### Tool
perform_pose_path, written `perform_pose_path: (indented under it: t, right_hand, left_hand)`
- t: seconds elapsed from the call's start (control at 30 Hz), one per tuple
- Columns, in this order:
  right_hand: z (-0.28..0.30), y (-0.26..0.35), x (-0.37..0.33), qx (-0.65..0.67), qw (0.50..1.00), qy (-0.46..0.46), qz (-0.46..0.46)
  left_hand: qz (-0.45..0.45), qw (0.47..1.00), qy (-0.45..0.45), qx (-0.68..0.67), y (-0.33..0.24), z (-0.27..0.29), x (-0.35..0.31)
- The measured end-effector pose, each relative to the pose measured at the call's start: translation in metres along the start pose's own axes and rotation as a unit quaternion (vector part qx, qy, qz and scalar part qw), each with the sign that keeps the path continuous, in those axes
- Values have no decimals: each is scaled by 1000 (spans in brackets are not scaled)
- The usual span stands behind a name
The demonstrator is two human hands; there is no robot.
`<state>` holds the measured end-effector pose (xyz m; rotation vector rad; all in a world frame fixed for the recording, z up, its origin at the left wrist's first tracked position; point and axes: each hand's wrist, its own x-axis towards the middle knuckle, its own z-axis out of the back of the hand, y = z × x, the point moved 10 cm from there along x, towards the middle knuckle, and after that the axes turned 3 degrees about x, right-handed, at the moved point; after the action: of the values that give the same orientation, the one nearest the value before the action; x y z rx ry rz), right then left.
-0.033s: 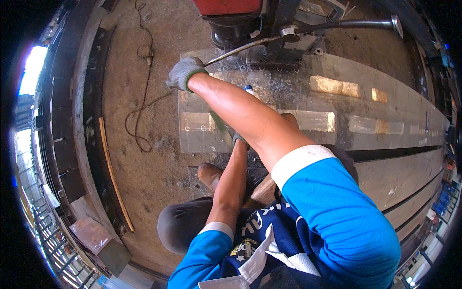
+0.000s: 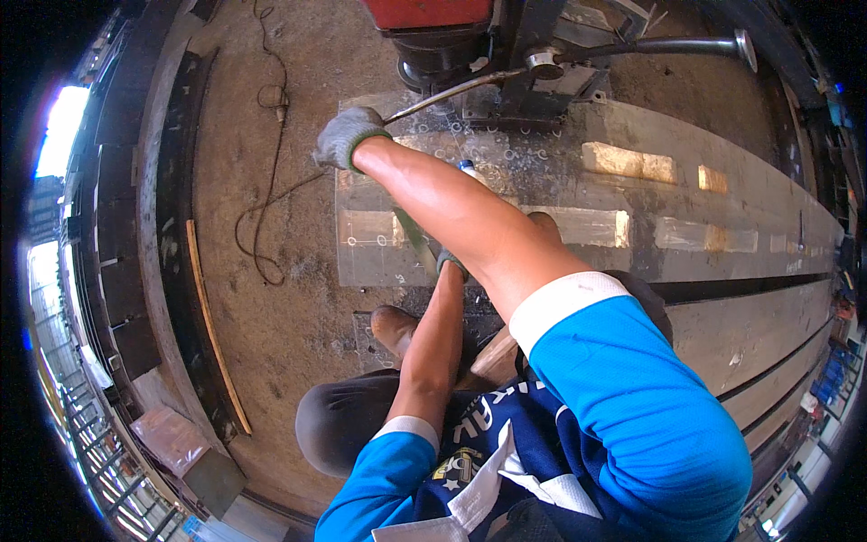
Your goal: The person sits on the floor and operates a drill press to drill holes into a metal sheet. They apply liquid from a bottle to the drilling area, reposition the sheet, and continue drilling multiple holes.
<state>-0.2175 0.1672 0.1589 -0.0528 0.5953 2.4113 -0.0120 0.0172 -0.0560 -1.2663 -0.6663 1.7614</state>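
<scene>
My right hand [image 2: 350,138], in a grey knitted glove, is closed around the end of a metal lever [image 2: 461,88]. That lever runs from a round hub [image 2: 544,63] on a drilling machine [image 2: 429,45] with a red upper part. Below my right forearm, only the green-edged glove cuff of my left hand [image 2: 450,262] shows; its fingers are hidden. A blurred green strip [image 2: 413,233] appears beside it, too smeared to name. Under the machine lies a grey steel plate [image 2: 361,266] with white circle marks. A blue-capped bottle [image 2: 467,166] is partly covered by my right forearm.
A second dark bar [image 2: 659,45] with a flared end reaches right from the hub. A cable [image 2: 271,190] snakes over the dusty floor at left, near a long wooden strip [image 2: 217,325]. Further steel plates [image 2: 750,325] lie at right. My boot [image 2: 392,327] rests near the plate's front edge.
</scene>
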Motion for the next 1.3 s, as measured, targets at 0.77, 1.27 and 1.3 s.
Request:
perform_pose_path:
  t: [0.77, 1.27, 1.3]
  right_hand:
    - [3, 5, -9, -42, 997, -2, 72]
    - [-6, 4, -6, -85, 993, 0, 78]
    - [-6, 5, -6, -88, 993, -1, 78]
  left_hand:
    - [-76, 991, -59, -98, -28, 15, 4]
    - [-40, 979, -77, -187, 13, 3, 18]
    - [-38, 980, -80, -176, 7, 6, 13]
